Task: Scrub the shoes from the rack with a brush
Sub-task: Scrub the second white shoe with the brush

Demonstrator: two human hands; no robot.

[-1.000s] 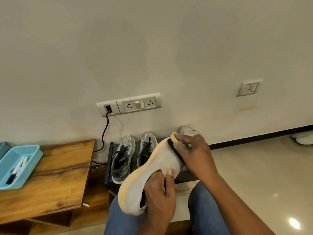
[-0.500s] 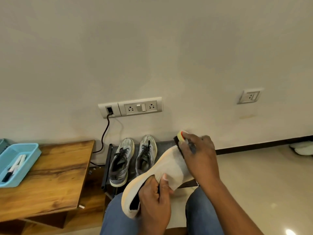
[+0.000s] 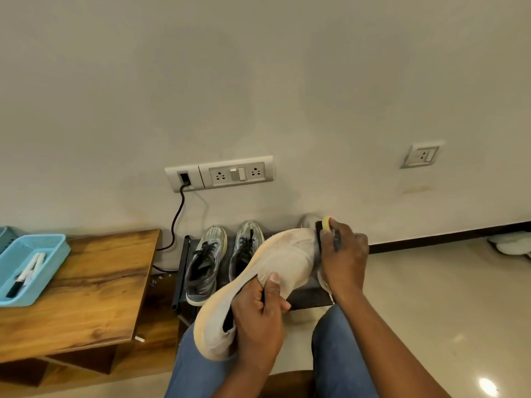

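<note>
Pale knit sneaker with cream sole (image 3: 275,271) is gripped at the collar by left hand (image 3: 258,317), fingers curled, thumb pressed on upper. Black-bristled brush with yellow handle (image 3: 323,229) is clamped by right hand (image 3: 343,259) fingers against the toe. Risk: soft upper buckling under thumb, brush skidding off toe.

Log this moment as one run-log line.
step: scrubbing toe | left hand: grips white shoe at collar | right hand: holds brush on toe | grey pair: on rack
</note>
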